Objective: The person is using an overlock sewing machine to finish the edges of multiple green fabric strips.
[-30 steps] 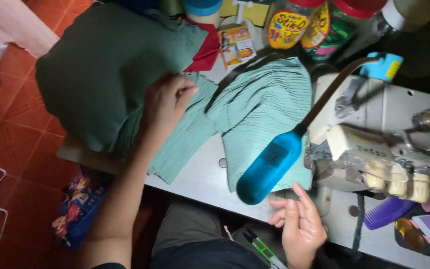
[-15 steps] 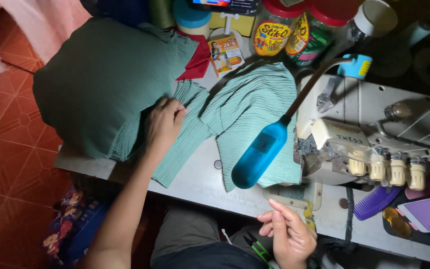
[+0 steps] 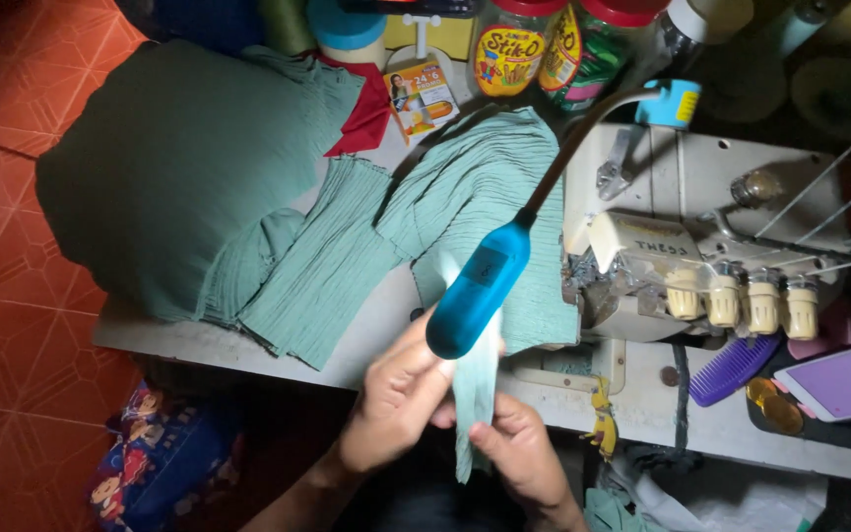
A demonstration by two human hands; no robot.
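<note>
Both hands meet near the table's front edge, under a blue gooseneck lamp head (image 3: 478,288). My left hand (image 3: 393,399) and my right hand (image 3: 521,456) pinch a narrow strip of pale green pleated fabric (image 3: 475,389) that stands upright between them. More pleated green pieces (image 3: 327,261) lie spread on the white table (image 3: 199,340), beside a big dark green bundle of cloth (image 3: 164,167). A cream overlock sewing machine (image 3: 682,266) with several tension knobs stands to the right.
Jars with red lids (image 3: 509,49), a blue-capped container (image 3: 347,30) and a red cloth (image 3: 361,113) line the back. A purple comb (image 3: 736,366) and a purple-cased phone (image 3: 839,379) lie at the right. An orange tiled floor (image 3: 12,296) and a printed bag (image 3: 155,463) are at the left.
My left hand has left the fabric pile and come down to the front edge. Both hands now hold a narrow green strip that neither held before.
</note>
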